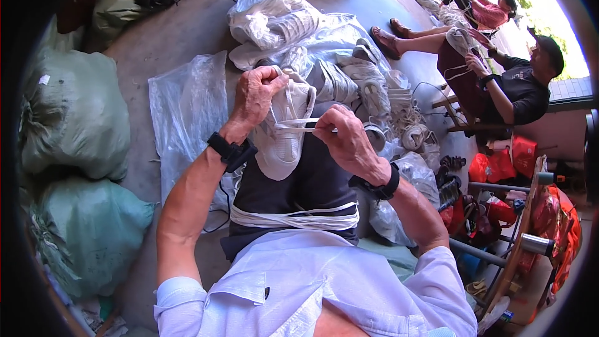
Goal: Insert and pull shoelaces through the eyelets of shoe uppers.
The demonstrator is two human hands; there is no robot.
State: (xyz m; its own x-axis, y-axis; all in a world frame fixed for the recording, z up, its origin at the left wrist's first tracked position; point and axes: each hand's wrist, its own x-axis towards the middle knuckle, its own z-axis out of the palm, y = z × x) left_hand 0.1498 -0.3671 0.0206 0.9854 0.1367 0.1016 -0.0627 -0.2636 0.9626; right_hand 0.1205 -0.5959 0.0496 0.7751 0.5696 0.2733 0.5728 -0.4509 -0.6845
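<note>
A white sneaker (279, 153) rests on my dark-trousered lap, its toe toward me. My left hand (254, 98) is closed at the collar end of the shoe, thumb and fingers pinched together there. From the eyelets a white shoelace (298, 126) runs taut to the right, and my right hand (350, 142) grips its strands between bent fingers. A bundle of loose white laces (293, 219) lies across my thighs. Just beyond the shoe, several more white sneakers (334, 81) are heaped on the floor, partly in clear plastic.
Clear plastic sheeting (187, 103) lies left of my lap. Stuffed green sacks (78, 112) line the left side. A wooden rack (521, 231) with red bags stands at the right. A co-worker in black (527, 87) sits at the far right handling a shoe; another person sits beyond.
</note>
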